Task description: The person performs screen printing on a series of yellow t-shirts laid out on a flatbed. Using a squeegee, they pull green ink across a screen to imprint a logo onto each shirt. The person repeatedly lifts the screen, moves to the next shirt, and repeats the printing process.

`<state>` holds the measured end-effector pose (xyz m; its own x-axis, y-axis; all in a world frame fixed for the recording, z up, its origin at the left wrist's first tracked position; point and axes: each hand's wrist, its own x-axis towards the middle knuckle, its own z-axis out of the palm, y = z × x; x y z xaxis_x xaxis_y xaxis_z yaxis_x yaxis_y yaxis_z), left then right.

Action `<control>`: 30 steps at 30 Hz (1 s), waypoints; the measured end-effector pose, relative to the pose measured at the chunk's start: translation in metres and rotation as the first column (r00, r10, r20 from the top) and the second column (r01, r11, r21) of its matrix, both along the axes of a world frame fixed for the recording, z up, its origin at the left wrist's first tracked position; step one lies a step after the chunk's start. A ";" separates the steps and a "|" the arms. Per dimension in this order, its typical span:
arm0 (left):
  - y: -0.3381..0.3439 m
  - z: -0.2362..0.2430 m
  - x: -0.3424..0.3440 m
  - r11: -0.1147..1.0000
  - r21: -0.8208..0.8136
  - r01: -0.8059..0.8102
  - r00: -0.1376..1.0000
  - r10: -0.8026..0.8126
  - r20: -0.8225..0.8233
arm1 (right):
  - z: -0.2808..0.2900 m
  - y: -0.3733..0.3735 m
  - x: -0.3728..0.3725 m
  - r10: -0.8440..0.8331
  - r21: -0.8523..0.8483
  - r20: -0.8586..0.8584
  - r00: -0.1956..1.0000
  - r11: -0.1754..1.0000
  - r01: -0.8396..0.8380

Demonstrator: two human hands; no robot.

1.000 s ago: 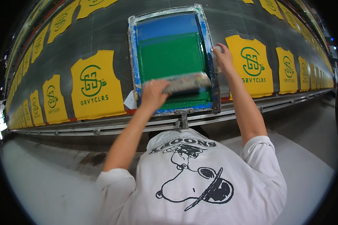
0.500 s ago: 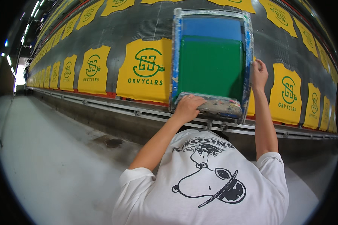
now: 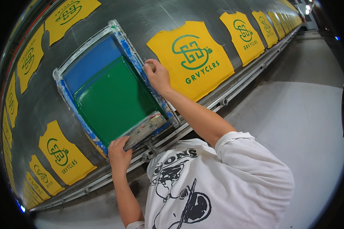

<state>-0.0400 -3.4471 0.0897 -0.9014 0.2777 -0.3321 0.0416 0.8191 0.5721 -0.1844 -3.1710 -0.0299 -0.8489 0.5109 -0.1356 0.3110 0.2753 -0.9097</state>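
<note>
A screen-printing frame (image 3: 138,64), its rim crusted with blue and grey ink, is tilted in the view above a long dark table. Wet green ink (image 3: 111,99) covers most of its blue mesh (image 3: 94,61). Along the near inner edge lies an ink-stained squeegee (image 3: 146,130). My left hand (image 3: 119,155) grips the frame's near left corner, fingers curled over the rim by the squeegee's end. On the far right side, my right hand (image 3: 157,77) is closed around the frame's edge. What lies under the frame is hidden.
Yellow shirt panels with green prints lie in rows; one panel (image 3: 191,57) is right of the frame, another (image 3: 63,154) left. A metal rail (image 3: 221,101) with clamps runs along the table's near edge. Pale floor (image 3: 286,122) stretches beyond at right.
The view has swung, so the frame now sits further left and turned. Both hands stay on it, and the squeegee rests at the same near edge.
</note>
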 end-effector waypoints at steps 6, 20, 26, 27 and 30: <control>-0.025 -0.009 -0.001 0.999 0.046 0.023 0.999 -0.025 0.047 | 0.002 -0.025 0.009 -0.028 0.071 0.065 0.997 0.997 0.023; 0.014 -0.011 -0.011 0.984 -0.048 0.171 0.985 -0.172 -0.027 | 0.010 0.008 0.020 0.057 0.035 0.082 0.995 0.998 -0.060; 0.056 -0.005 -0.018 0.964 -0.190 0.183 0.983 -0.180 0.033 | 0.021 0.025 0.021 0.099 -0.064 0.118 0.988 0.994 -0.092; 0.060 -0.005 -0.020 0.956 -0.222 0.189 0.982 -0.186 0.035 | 0.024 0.030 0.025 0.094 -0.081 0.115 0.989 0.993 -0.085; 0.071 -0.006 -0.020 0.960 -0.252 0.123 0.992 -0.113 0.054 | 0.025 0.053 0.057 0.078 -0.050 -0.106 0.991 0.995 -0.083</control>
<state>-0.0599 -3.3756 0.0840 -0.8524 0.2836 -0.4392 0.1292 0.9283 0.3487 -0.1272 -3.1176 -0.0053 -0.8978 0.4347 -0.0700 0.1928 0.2452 -0.9501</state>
